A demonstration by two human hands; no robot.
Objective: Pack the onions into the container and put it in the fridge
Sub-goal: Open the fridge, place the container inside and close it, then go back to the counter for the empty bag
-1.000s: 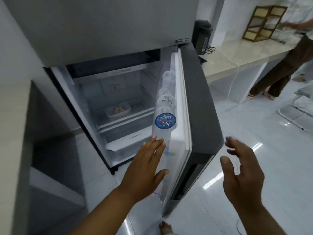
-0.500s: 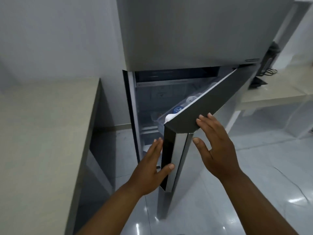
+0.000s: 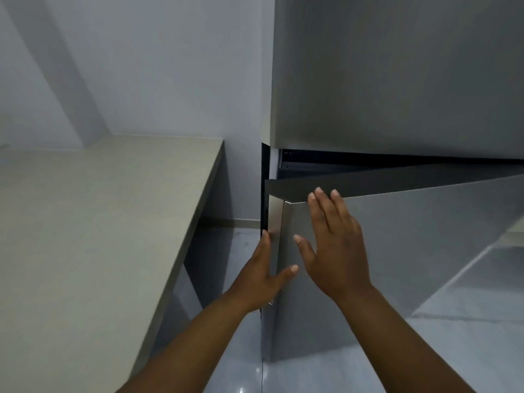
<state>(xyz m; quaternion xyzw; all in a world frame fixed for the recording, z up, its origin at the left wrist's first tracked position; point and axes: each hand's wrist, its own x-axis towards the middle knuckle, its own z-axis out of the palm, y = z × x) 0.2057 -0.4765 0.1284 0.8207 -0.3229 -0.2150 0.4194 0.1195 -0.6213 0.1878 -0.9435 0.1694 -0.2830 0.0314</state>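
Note:
The grey fridge (image 3: 397, 69) stands at the right. Its lower door (image 3: 425, 236) is almost closed, with only a narrow dark gap left along its top and left edge. My right hand (image 3: 334, 245) lies flat, fingers spread, on the door's front near its top left corner. My left hand (image 3: 263, 273) is open against the door's free edge, thumb on the front face. The container and the onions are hidden from view.
A beige counter (image 3: 99, 236) runs along the left, its edge close to the fridge. A narrow strip of glossy grey floor (image 3: 243, 239) shows between them. White walls rise behind.
The lower fridge door has swung from wide open to nearly closed, hiding the shelves, the container and the bottles. Both hands followed it, and my view turned left.

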